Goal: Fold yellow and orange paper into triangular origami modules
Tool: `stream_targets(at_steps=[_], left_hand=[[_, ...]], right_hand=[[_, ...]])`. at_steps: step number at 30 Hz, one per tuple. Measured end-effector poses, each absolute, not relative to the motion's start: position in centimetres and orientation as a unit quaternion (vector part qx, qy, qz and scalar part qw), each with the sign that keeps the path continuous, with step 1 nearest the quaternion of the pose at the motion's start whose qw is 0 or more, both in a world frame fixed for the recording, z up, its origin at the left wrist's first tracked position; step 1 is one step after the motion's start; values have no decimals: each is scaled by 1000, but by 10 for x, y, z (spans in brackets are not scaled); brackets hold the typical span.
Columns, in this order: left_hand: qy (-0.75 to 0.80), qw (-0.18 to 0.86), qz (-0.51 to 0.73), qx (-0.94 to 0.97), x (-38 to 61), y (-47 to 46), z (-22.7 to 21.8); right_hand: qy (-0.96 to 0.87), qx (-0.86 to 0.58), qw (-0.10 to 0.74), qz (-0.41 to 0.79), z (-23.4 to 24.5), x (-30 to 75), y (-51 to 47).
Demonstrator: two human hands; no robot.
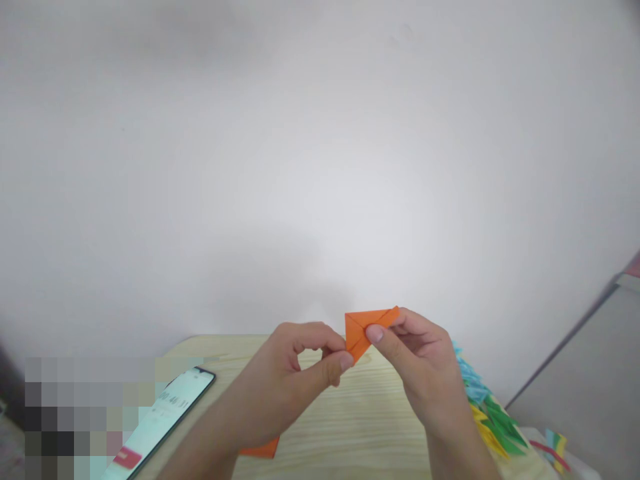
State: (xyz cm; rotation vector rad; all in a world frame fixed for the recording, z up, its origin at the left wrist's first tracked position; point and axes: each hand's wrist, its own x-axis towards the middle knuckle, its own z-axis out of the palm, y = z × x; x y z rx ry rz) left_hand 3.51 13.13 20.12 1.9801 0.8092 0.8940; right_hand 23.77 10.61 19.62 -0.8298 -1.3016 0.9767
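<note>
Between my two hands, above the table, is a folded piece of orange paper (356, 328) with creases and pointed corners. My left hand (305, 373) pinches its lower left corner between thumb and finger. On the right side, my right hand (420, 360) grips it with the thumb laid on the front and the fingers behind. Another piece of orange paper (263, 449) lies on the table, partly hidden under my left wrist.
The light wooden table (345, 427) stands against a white wall (320, 167). A phone (165, 413) showing a timer lies at the left. Blue, green and yellow folded paper pieces (493, 423) sit along the right edge. Part of the lower left is pixelated.
</note>
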Motion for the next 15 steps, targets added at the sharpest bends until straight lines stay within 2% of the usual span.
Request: stream_targets(at_steps=[4, 8, 11, 15], left_hand=[[366, 363, 358, 778, 35, 129, 202], [413, 305, 449, 732, 36, 127, 202], [414, 299, 458, 728, 42, 123, 202], [409, 320, 427, 740, 48, 120, 203]], right_hand=[[-602, -376, 606, 359, 194, 238, 106], [-675, -449, 554, 189, 194, 240, 101], [-719, -447, 523, 96, 194, 239, 100], [-748, -421, 511, 48, 195, 235, 102]])
